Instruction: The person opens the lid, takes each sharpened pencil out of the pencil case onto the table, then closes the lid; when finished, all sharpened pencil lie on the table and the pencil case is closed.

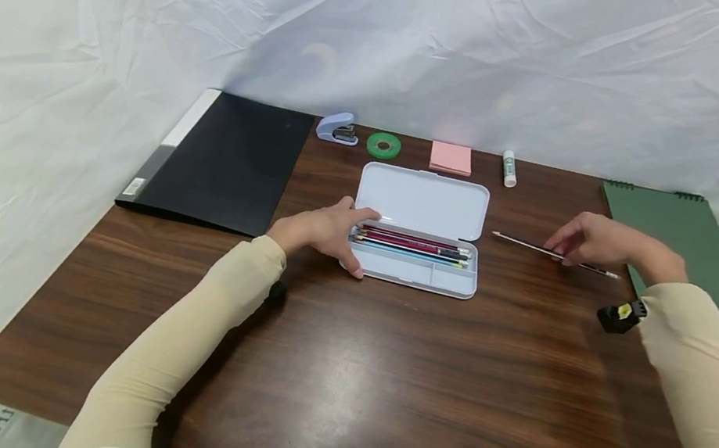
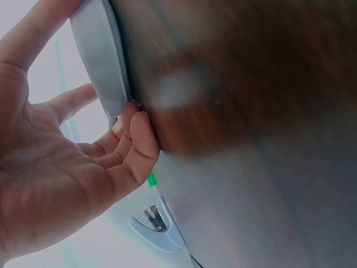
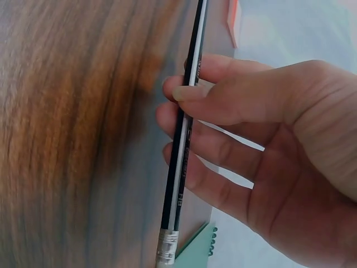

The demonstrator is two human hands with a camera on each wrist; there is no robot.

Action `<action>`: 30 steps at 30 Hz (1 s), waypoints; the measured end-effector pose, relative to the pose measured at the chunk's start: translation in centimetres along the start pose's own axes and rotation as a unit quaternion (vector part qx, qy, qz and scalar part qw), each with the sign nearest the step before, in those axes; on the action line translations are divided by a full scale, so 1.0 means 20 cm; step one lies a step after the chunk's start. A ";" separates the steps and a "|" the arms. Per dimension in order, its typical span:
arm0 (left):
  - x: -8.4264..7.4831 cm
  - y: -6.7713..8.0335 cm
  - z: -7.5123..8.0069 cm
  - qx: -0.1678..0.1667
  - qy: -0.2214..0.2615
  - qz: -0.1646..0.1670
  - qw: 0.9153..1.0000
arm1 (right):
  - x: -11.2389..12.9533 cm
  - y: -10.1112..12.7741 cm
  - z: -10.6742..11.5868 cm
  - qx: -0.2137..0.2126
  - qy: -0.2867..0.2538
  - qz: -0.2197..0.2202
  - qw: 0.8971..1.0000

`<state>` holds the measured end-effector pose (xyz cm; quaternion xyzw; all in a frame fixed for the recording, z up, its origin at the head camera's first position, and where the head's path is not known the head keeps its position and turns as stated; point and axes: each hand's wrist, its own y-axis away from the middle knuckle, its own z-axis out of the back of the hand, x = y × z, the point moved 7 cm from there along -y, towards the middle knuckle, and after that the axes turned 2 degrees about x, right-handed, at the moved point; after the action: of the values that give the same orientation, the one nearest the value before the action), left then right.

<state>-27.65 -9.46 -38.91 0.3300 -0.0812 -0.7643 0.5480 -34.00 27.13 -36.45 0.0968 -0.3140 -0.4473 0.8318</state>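
Observation:
An open white pencil case lies mid-table with several pencils in its tray. My left hand grips the case's left end, thumb on the far side and fingers curled round the near edge. To the right of the case, my right hand pinches a dark pencil between thumb and fingers. The pencil lies level just above the wood, its eraser end toward the green notebook and its tip toward the case.
A black folder lies at the left and a green spiral notebook at the right. Along the back edge sit a stapler, a green tape roll, pink sticky notes and a glue stick.

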 end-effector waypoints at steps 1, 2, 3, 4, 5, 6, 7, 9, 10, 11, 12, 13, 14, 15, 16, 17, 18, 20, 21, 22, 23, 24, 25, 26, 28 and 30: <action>0.00 0.00 0.00 -0.001 0.000 -0.001 1.000 | 0.00 0.00 0.00 -0.003 0.003 -0.002 1.000; 0.00 0.00 0.00 -0.001 0.000 -0.002 1.000 | 0.00 -0.01 -0.01 -0.007 0.006 -0.005 1.000; -0.01 0.00 0.00 -0.003 0.000 -0.003 1.000 | 0.00 -0.01 -0.01 -0.011 0.006 -0.007 1.000; -0.01 0.01 0.00 -0.004 -0.001 -0.003 1.000 | 0.00 -0.01 -0.01 -0.016 0.007 -0.012 1.000; -0.01 0.01 0.00 -0.004 -0.001 -0.004 1.000 | 0.00 -0.02 -0.01 -0.020 0.009 -0.012 1.000; -0.01 0.01 0.00 -0.005 -0.002 -0.004 1.000 | 0.00 -0.02 -0.01 -0.026 0.008 -0.015 1.000; -0.01 0.01 -0.01 -0.005 -0.002 -0.003 1.000 | 0.00 -0.02 -0.01 -0.031 0.009 -0.016 0.999; -0.01 0.01 -0.01 -0.006 -0.003 -0.002 1.000 | 0.01 -0.03 -0.01 -0.040 0.013 -0.015 0.999; -0.01 0.01 -0.01 -0.007 -0.003 -0.002 1.000 | 0.01 -0.03 -0.01 -0.045 0.020 -0.011 0.999; -0.01 0.01 -0.01 -0.008 -0.004 -0.001 1.000 | 0.01 -0.04 -0.01 -0.050 0.024 -0.006 0.998; -0.01 0.01 -0.01 -0.009 -0.003 -0.001 1.000 | 0.01 -0.04 -0.01 -0.054 0.028 -0.003 0.998; -0.01 0.01 -0.01 -0.009 -0.004 0.000 1.000 | 0.02 -0.04 -0.01 -0.059 0.034 0.000 0.998; -0.01 0.01 -0.01 -0.010 -0.003 -0.001 1.000 | 0.02 -0.04 -0.01 -0.064 0.042 0.005 0.997; -0.01 0.01 -0.01 -0.011 -0.003 -0.001 1.000 | 0.02 -0.04 -0.01 -0.069 0.047 0.008 0.996; -0.01 0.01 -0.01 -0.011 -0.003 -0.001 1.000 | 0.02 -0.04 -0.01 -0.075 0.051 0.010 0.996; -0.01 0.01 -0.01 -0.011 -0.003 -0.001 1.000 | 0.01 -0.04 -0.01 -0.080 0.051 0.009 0.995; -0.01 0.01 -0.01 -0.010 -0.002 0.000 1.000 | 0.01 -0.04 -0.01 -0.085 0.053 0.008 0.995; -0.01 0.01 -0.01 -0.009 0.000 0.001 1.000 | 0.00 -0.04 -0.02 -0.095 0.053 0.008 0.994; 0.00 0.01 -0.01 -0.008 0.000 0.002 1.000 | 0.00 -0.04 -0.02 -0.098 0.049 0.008 0.994; 0.00 0.01 -0.01 -0.007 0.001 0.002 1.000 | -0.01 -0.04 -0.02 -0.101 0.046 0.007 0.994; 0.00 0.01 -0.01 -0.007 0.002 0.002 1.000 | -0.01 -0.04 -0.02 -0.103 0.042 0.006 0.994; 0.00 0.01 -0.01 -0.007 0.002 0.002 1.000 | -0.01 -0.04 -0.02 -0.106 0.038 0.004 0.994; 0.00 0.01 -0.01 -0.007 0.002 0.001 1.000 | -0.02 -0.04 -0.02 -0.107 0.035 0.001 0.994; 0.00 0.01 -0.01 -0.008 0.002 0.001 1.000 | -0.02 -0.04 -0.02 -0.109 0.031 -0.001 0.994; 0.00 0.01 0.00 -0.009 0.002 0.001 1.000 | -0.03 -0.04 -0.02 -0.112 0.027 -0.005 0.993; 0.00 0.01 -0.01 -0.010 -0.001 0.002 1.000 | -0.03 -0.04 -0.02 -0.114 0.024 -0.007 0.993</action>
<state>-27.39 -9.47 -38.85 0.3239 -0.0748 -0.7645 0.5523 -34.48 27.10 -37.40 0.0143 -0.2408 -0.4831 0.8417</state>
